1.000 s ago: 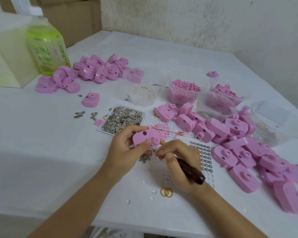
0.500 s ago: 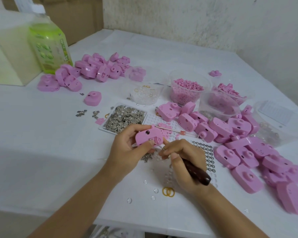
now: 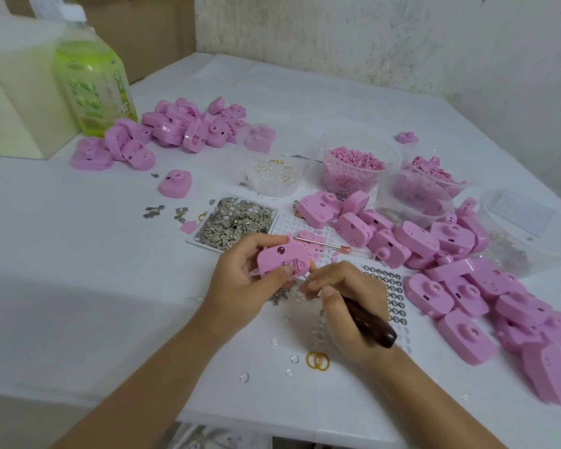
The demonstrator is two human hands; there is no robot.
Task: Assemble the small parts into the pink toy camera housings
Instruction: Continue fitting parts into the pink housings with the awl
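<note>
Hands | left hand (image 3: 237,286) grips pink housing (image 3: 280,261) | right hand (image 3: 347,299) grips dark-handled tool (image 3: 373,325) | tip barely visible

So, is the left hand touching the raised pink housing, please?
Touching. The head view shows the left hand gripping the pink housing, thumb on its near face, fingers curled over its top edge.

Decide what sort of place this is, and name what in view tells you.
Probably a small hand-assembly workshop, perhaps home piecework. Heaps of identical pink housings lie on the table, tubs hold sorted small parts, and the left hand holds one housing while the right hand grips a tool.
</note>
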